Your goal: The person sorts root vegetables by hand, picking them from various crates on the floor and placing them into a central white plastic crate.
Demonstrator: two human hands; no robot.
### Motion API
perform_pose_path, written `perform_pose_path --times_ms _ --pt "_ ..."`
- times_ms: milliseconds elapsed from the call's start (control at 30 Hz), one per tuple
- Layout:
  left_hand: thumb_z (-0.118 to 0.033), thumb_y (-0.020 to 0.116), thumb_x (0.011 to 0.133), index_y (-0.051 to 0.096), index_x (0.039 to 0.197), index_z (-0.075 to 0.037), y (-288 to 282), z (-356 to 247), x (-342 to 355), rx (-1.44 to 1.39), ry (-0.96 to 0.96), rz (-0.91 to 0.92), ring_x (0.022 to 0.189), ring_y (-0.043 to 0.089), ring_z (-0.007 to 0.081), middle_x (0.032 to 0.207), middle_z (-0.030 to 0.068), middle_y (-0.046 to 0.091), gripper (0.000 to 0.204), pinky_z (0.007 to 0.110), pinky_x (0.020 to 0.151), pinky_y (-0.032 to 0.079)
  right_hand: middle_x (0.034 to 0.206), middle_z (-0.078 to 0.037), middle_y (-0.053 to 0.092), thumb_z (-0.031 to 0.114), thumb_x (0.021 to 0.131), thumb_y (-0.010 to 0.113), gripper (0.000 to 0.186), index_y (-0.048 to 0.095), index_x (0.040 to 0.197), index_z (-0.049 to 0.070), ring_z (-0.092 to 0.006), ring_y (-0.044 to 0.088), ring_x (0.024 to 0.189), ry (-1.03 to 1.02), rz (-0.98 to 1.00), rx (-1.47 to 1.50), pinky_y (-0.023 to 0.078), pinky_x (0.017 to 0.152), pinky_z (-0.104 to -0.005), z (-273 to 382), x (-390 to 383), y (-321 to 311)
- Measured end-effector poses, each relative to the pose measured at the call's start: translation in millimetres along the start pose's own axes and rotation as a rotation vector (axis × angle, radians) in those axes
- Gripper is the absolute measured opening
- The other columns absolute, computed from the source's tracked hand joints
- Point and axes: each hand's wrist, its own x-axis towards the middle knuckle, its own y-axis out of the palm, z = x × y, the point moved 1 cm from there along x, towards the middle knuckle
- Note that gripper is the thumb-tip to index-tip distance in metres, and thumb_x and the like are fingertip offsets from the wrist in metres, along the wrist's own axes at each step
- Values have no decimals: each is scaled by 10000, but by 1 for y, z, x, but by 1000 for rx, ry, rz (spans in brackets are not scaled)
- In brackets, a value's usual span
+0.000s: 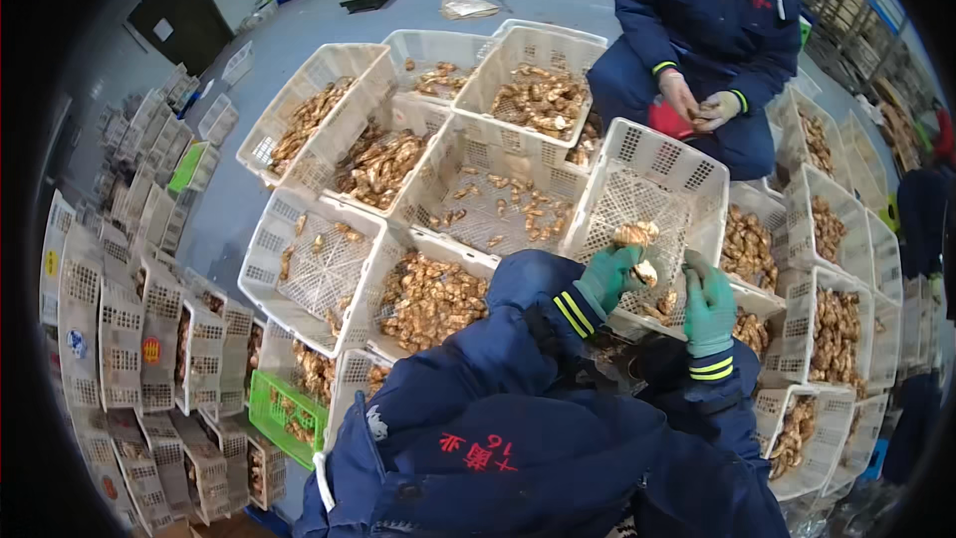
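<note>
My left hand [607, 279], in a green glove, is closed on a knobbly brown piece [645, 272] with a pale face. It looks like a mushroom or a root; I cannot tell which. Just above it shows another brown piece [635, 233]. My right hand [710, 307], gloved alike, is beside it with bent fingers. What those fingers hold, if anything, is hidden. Both hands are over the near end of a tilted white slatted crate [652, 144]. A few more brown pieces [661, 307] lie in its near end, between my hands.
White crates of brown pieces [433, 301] surround me, and one crate [498, 209] ahead holds scattered pieces. Across from me sits a co-worker [697, 30] in a dark blue jacket, gloved hands together. Stacked crates [119, 339] and a green crate [284, 418] stand at the left.
</note>
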Motion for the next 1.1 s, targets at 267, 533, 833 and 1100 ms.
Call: perform_pose_path --times_ms 267,533,833,1100 --pt "-331 490 858 415 1227 47 -41 -104 -55 -191 227 202 909 594 255 1072 177 584 533 390 855 455 919 -98 603 82 852 514 205 596 1029 19 -184 577 831 66 254 44 457 737 -280 -41 -20 26" --pt "-313 469 882 433 1225 18 -121 -126 -52 13 143 172 961 570 296 1121 173 556 479 430 869 466 891 -104 610 129 851 507 204 606 1007 42 -186 585 791 166 330 -42 459 710 -275 -52 -20 29" --pt "-164 524 871 544 1031 -47 -173 -131 8 148 4 -302 865 593 222 923 74 605 199 366 746 523 822 -114 631 243 845 511 248 631 1010 102 -236 607 766 410 232 75 461 694 -316 -93 -5 26" --pt "-367 439 916 306 1340 -11 -66 -173 37 472 478 -49 1205 406 279 1330 178 363 569 364 972 392 872 -106 644 275 838 509 289 613 1040 97 -217 610 811 617 267 22 462 730 -309 -141 22 12"
